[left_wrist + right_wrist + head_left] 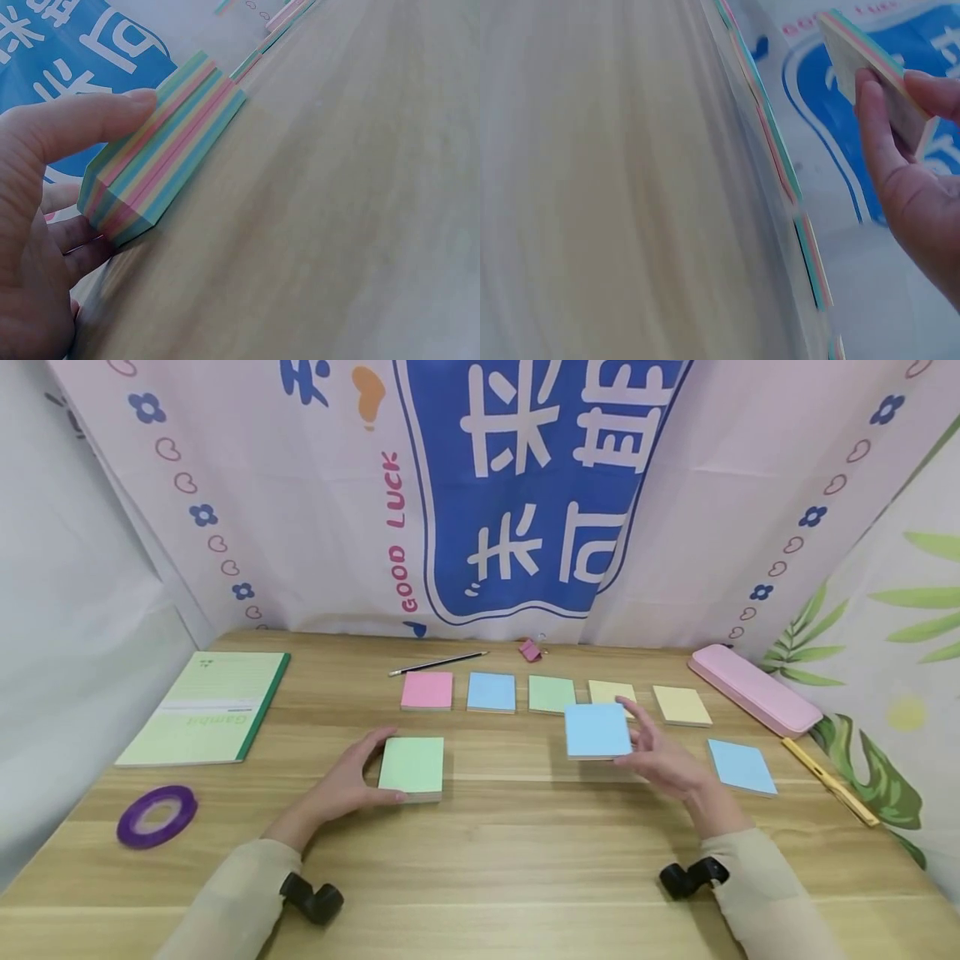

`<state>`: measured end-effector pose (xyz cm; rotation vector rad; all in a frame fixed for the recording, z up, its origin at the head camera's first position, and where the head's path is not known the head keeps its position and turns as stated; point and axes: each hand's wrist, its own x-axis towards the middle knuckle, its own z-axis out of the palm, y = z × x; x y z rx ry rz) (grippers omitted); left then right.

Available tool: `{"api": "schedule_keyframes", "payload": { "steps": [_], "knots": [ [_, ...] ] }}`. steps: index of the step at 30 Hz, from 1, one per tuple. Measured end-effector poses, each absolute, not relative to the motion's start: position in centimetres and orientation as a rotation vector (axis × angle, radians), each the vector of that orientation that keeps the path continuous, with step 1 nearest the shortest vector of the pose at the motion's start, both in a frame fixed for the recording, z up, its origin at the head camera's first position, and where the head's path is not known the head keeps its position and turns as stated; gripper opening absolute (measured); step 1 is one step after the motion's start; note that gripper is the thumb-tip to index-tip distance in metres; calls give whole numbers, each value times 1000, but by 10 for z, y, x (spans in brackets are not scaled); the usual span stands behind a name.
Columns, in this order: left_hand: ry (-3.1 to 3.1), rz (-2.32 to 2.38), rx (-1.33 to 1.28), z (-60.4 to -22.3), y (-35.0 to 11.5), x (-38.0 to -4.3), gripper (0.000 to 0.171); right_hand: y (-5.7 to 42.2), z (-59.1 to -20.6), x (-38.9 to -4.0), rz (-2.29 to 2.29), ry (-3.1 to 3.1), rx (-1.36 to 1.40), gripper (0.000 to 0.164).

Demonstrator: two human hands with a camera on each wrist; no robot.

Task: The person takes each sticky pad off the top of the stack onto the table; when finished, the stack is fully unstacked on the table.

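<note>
On the table, my left hand grips a stack of sticky notes with a green top sheet, thumb on the near side and fingers on the far side. Green, yellow, pink and blue layers show along the stack's edge in the left wrist view. Off to the right, my right hand pinches a thinner sticky note pad with a blue top. In the right wrist view this pad is held up above the table, between thumb and fingers, its pale underside partly showing.
Behind the hands runs a row of pads: pink, blue, green and two yellow. Another blue pad lies right. Around them are a notebook, purple tape, pencil, pink clip, pink case and yellow cutter.
</note>
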<state>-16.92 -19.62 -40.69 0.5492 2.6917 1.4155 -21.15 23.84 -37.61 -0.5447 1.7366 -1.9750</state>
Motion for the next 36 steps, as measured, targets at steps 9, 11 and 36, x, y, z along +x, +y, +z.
{"api": "schedule_keyframes", "payload": {
  "steps": [9,11,36],
  "knots": [
    [2720,1366,524,-406,-195,-170,89,296,-392,-205,-2025,1722,-545,82],
    [2724,1361,531,-406,-195,-170,88,302,-396,-205,-2060,1690,-529,83],
    [2790,1265,527,-408,-198,-169,95,294,-350,-186,-1386,2504,-442,70]
  ]
}}
